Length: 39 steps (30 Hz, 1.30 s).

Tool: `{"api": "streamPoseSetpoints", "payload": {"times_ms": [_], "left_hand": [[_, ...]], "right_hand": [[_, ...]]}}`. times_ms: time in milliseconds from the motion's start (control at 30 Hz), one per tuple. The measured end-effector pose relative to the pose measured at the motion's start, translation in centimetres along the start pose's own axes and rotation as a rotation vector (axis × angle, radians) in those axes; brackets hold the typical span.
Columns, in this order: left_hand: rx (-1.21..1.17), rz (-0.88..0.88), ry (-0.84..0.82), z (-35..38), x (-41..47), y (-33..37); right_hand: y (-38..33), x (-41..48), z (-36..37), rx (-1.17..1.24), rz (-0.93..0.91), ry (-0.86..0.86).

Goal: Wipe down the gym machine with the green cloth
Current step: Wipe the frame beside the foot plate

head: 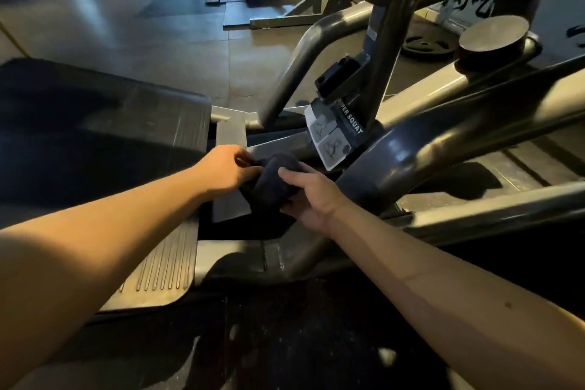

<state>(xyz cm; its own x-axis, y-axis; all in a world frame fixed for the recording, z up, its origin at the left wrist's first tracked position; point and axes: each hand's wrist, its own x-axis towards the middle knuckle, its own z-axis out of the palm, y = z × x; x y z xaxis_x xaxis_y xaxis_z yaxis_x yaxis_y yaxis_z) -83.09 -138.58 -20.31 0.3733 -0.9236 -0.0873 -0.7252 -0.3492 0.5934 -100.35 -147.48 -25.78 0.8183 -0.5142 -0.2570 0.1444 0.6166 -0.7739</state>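
Both forearms (110,247) reached in from the bottom corners and met low on the machine (474,85). Left hand (226,169) had its fingers curled in, pinching the left end of the cloth (275,180). Right hand (311,196) was wrapped round the right end, fingers bent over it. Cloth was bunched into a lump between them (looked nearly black in that light, honestly), over a flat grey bracket (229,133), right beside the thick dark tube (395,161) and just under the squat label (335,136). Ribbed footplate (164,266) lay lower left.
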Motion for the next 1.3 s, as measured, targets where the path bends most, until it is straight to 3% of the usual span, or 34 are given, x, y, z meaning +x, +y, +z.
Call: {"api": "streamPoseSetpoints", "payload": {"times_ms": [267,433,500,567,667,733,900,1033,1200,1300], "left_hand": [[0.007,-0.054,0.021,1.5,5.3,-4.3],[0.107,-0.274,0.012,3.5,9.4,-8.4],[0.234,-0.325,-0.108,4.2,11.3,-10.3],[0.182,-0.400,-0.039,4.8,14.2,-11.8],[0.178,-0.301,-0.045,5.6,15.4,-14.7],[0.214,-0.312,-0.155,5.2,14.9,-16.1],[0.313,-0.190,-0.248,5.0,15.3,-17.5],[0.374,-0.096,-0.350,4.4,15.9,-18.5],[0.389,-0.058,-0.338,4.5,16.2,-18.9],[0.338,-0.041,-0.335,4.6,16.0,-19.5]], "right_hand": [[1.1,6.0,-1.6,-0.126,-0.033,0.362],[1.1,9.8,-3.2,-0.363,-0.017,0.620],[0.8,11.1,-3.3,-0.419,-0.043,0.695],[0.5,12.8,-3.5,-0.469,-0.092,0.735],[0.1,15.2,-3.7,-0.647,-0.141,0.783],[-0.3,17.1,-4.0,-0.897,-0.178,0.780],[-1.7,23.3,-6.0,-1.576,-0.234,0.711],[1.3,26.7,-5.2,-1.747,-0.129,0.651],[4.9,28.2,-1.7,-1.855,-0.215,0.213],[0.9,27.9,-4.8,-1.855,-0.171,0.228]]}}
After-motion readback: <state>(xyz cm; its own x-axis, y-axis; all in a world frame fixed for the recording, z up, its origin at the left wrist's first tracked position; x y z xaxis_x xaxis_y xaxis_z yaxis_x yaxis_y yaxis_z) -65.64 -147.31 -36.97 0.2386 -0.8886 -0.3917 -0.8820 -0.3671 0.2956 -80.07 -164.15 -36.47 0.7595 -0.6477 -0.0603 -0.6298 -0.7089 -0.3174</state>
